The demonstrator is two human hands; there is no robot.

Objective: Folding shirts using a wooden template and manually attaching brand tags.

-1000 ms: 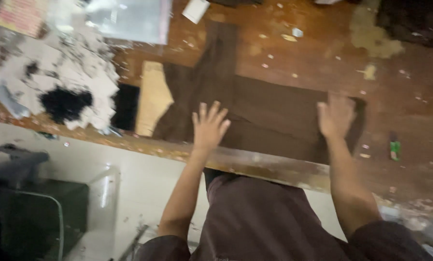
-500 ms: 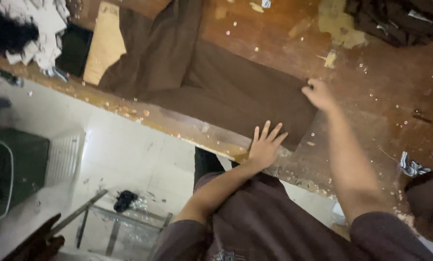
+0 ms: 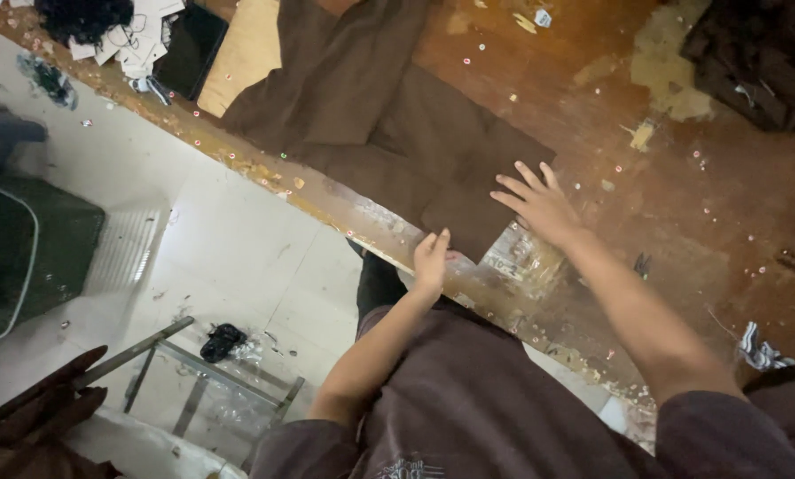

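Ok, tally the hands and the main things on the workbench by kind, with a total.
Hands: 2, left hand and right hand
Brown cloth: 1
Dark cloth pile: 1
Tan board: 1
Black flat piece: 1
Total: 6
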